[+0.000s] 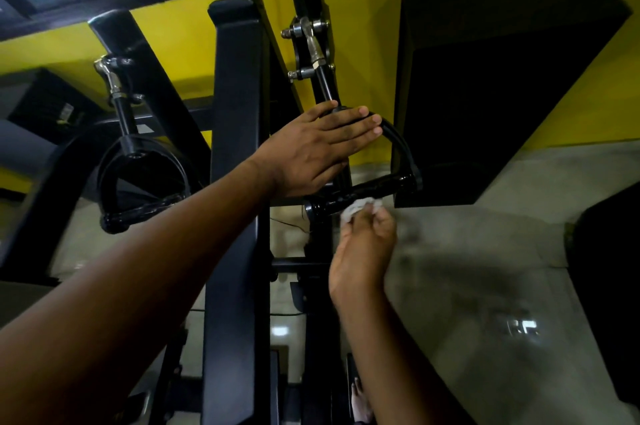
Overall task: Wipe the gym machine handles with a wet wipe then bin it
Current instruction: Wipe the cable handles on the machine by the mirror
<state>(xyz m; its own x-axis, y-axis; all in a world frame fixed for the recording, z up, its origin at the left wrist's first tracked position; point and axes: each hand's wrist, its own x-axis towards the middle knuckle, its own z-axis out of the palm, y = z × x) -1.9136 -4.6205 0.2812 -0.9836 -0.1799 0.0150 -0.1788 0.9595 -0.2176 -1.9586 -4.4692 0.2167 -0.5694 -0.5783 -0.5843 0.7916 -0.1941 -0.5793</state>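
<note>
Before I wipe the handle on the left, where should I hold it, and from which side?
Probably grip the left handle by its curved loop under the stem, from the front with the left hand. It hangs on a swivel, and this leaves its straight bottom bar bare for the wipe.

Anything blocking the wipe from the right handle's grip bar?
Nothing visible. The wet wipe, pinched in the right hand, sits against the grip bar; the left hand lies flat on the loop above.
</note>
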